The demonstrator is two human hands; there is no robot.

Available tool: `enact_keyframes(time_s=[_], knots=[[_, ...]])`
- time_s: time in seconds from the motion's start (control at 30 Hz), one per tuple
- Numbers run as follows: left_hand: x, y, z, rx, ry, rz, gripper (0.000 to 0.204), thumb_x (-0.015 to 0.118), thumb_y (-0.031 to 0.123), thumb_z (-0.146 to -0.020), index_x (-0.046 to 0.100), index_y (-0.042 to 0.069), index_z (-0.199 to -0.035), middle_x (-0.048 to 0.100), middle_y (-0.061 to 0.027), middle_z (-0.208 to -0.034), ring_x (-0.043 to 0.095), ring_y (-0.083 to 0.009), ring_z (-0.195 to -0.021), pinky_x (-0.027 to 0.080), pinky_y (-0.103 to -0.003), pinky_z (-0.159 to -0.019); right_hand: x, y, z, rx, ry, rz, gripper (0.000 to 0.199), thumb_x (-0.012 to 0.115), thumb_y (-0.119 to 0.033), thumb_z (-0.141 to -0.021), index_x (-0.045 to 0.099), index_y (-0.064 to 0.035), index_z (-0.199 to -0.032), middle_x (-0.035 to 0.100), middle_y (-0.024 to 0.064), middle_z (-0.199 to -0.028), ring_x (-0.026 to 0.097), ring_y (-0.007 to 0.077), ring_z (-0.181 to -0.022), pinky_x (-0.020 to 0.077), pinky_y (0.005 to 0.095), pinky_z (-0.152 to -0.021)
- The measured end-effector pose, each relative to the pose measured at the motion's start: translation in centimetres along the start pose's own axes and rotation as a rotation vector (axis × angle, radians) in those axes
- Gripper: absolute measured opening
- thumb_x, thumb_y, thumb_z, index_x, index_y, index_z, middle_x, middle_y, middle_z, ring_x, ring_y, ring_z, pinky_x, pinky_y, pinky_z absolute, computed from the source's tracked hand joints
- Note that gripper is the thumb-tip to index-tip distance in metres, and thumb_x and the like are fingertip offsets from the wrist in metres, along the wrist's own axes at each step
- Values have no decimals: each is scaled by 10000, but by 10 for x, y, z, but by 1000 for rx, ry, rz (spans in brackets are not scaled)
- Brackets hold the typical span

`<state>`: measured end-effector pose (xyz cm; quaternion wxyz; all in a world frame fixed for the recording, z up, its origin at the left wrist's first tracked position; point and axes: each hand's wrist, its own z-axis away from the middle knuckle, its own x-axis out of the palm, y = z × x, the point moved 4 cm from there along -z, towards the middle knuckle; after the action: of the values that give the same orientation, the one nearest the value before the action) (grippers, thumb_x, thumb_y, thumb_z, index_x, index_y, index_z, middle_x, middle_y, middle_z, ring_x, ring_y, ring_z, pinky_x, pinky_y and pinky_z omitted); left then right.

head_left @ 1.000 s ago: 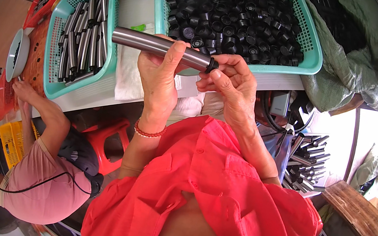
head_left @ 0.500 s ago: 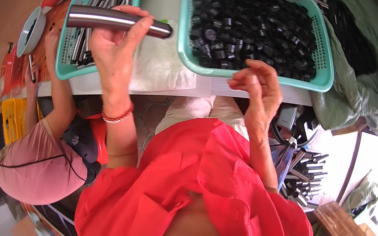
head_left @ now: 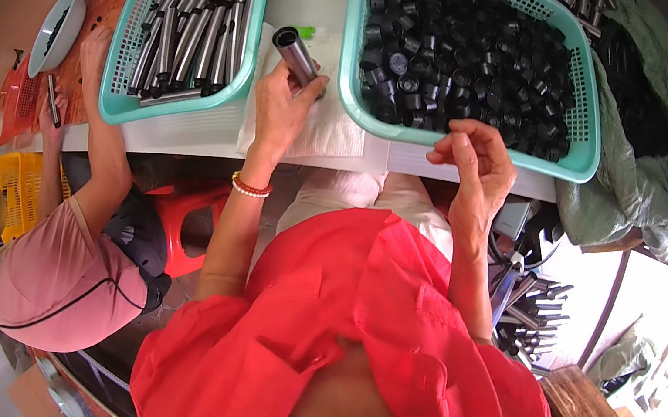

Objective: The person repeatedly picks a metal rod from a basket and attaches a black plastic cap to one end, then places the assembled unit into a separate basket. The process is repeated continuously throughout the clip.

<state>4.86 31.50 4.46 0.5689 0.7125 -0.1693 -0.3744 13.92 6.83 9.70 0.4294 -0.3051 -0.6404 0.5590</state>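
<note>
Glossy metal tube (head_left: 298,52), smooth plastic basket (head_left: 116,75), matt cloth (head_left: 333,133)

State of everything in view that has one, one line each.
Left hand: gripping the held tube
Held tube: tilted
Right hand: fingers half curled, nothing visible in it
Left teal basket: loaded with metal tubes
Right teal basket: full of black caps
White cloth: spread out
Green sack: open, dark contents showing

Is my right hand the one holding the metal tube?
No, the metal tube is in your left hand, while your right hand is apart from it.
</note>
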Motion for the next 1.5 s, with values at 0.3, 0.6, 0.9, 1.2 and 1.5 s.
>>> enact_keyframes(time_s=[0.3, 0.6, 0.9, 1.2, 1.5], knots=[[-38, 72, 13, 131, 272, 469, 271, 780, 22, -724, 540, 37, -848, 564, 1, -740, 524, -43, -624, 447, -201, -556, 8, -1, 2, 7, 2, 57, 184, 593, -115, -895, 612, 44, -987, 626, 84, -756, 615, 139, -666, 507, 245, -657], [-32, 68, 22, 51, 273, 622, 289, 759, 186, -779, 531, 62, -906, 587, -35, -773, 589, -100, -631, 482, -256, -515, 57, 7, 15, 85, -261, -5, 120, 586, -42, -878, 591, 32, -972, 623, 49, -802, 623, 104, -703, 517, 233, -655], [-15, 65, 29, -123, 97, 853, 251, 718, 162, -813, 526, 34, -910, 611, -72, -773, 644, -149, -679, 560, -271, -571, 80, 7, 17, -90, -313, 40, 261, 670, -28, -813, 539, 3, -1038, 646, 87, -820, 646, 131, -759, 531, 253, -653], [-14, 62, 29, -95, 65, 860, 265, 719, 141, -808, 534, 15, -950, 624, -92, -789, 649, -174, -697, 567, -282, -615, 80, 9, 17, -84, -312, 41, 237, 671, -18, -806, 550, 10, -1007, 642, 84, -805, 647, 131, -753, 532, 249, -649], [-40, 79, 26, 295, 272, 468, 314, 654, -52, -797, 533, -34, -1086, 629, -187, -1045, 623, -223, -968, 505, -305, -870, 45, 4, 11, -5, -223, 71, 177, 624, -38, -848, 570, 5, -1011, 636, 70, -797, 635, 124, -732, 508, 248, -671]])
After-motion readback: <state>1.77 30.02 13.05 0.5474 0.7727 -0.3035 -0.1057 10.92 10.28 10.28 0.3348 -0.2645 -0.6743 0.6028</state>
